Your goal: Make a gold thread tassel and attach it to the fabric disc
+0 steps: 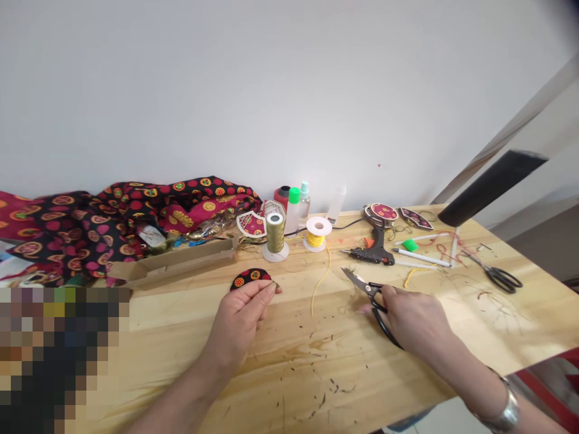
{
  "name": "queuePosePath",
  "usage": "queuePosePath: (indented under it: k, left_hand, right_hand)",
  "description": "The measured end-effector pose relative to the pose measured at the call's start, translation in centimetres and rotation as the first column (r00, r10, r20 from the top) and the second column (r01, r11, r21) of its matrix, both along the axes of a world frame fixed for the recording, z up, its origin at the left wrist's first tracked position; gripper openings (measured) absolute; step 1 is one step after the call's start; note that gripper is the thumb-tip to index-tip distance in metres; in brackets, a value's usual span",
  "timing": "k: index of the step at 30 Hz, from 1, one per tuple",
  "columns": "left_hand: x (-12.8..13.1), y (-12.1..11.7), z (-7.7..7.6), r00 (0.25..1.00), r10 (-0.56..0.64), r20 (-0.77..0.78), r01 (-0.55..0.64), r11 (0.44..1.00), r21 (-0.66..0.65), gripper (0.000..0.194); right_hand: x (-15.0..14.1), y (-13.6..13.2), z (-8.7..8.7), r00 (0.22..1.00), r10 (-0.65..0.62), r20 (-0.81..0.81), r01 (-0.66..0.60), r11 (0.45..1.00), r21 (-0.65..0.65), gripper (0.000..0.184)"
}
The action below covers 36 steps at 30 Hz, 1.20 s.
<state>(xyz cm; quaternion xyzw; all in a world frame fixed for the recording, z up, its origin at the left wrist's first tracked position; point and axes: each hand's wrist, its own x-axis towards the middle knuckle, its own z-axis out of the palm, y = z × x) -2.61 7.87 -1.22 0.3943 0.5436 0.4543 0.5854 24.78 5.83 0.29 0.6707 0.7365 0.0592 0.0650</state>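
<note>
My left hand (246,307) is closed in a pinch at the middle of the table. Something tiny shows at its fingertips, too small to name. Just behind those fingers is a rounded black fabric piece (248,278) with red and yellow flowers; its lower part is hidden, and I cannot tell whether the hand grips it. My right hand (414,316) is wrapped round the black handles of a pair of scissors (362,282). The scissors' blades point up and left, near short thread scraps on the wood.
Behind my hands stand an olive thread spool (275,235), a yellow cord spool (318,232) and a green-capped bottle (294,211). A glue gun (375,248) and second scissors (502,278) lie rightward. A cardboard tray (181,265) and patterned cloth (113,217) occupy the left.
</note>
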Motion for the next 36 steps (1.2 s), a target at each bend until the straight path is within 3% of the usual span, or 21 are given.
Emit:
queuePosePath:
  k: [5, 11, 18, 21, 29, 32, 36]
  left_hand:
    - [0.0, 0.0, -0.4, 1.0, -0.015, 0.02, 0.015, 1.0, -0.016, 0.036]
    - [-0.1, 0.1, -1.1, 0.998, -0.015, 0.063, 0.017, 0.999, -0.042, 0.035]
    - [0.2, 0.2, -0.7, 0.997, 0.006, 0.071, -0.003, 0.999, -0.043, 0.035]
    - [0.3, 0.0, -0.5, 0.998, -0.005, 0.059, 0.007, 0.999, -0.044, 0.036]
    - [0.4, -0.2, 0.1, 0.998, -0.001, 0.06, 0.004, 0.999, -0.052, 0.037]
    - [0.5, -0.2, 0.3, 0.998, 0.007, 0.064, -0.004, 0.999, -0.047, 0.036]
    - [0.5, -0.2, 0.2, 0.997, 0.0, 0.079, 0.004, 0.998, -0.059, 0.035]
  right_hand:
    - [3.8, -0.4, 0.4, 0.994, -0.108, 0.029, 0.11, 0.989, -0.102, 0.047]
    - [6.8, 0.6, 2.1, 0.977, -0.204, 0.061, 0.213, 0.939, -0.271, 0.042]
    - [10.1, 1.8, 2.2, 0.971, -0.206, -0.119, 0.132, 0.883, -0.45, 0.012]
    - [10.6, 2.2, 2.0, 0.979, -0.191, -0.069, 0.145, 0.893, -0.427, 0.005]
    - [8.5, 3.4, 2.4, 0.974, -0.221, 0.048, 0.225, 0.938, -0.263, 0.015]
    - [6.9, 3.9, 1.8, 0.952, -0.286, -0.111, 0.255, 0.938, -0.235, 0.026]
    - [5.6, 4.2, 0.1, 0.837, -0.395, -0.378, 0.365, 0.919, -0.151, 0.034]
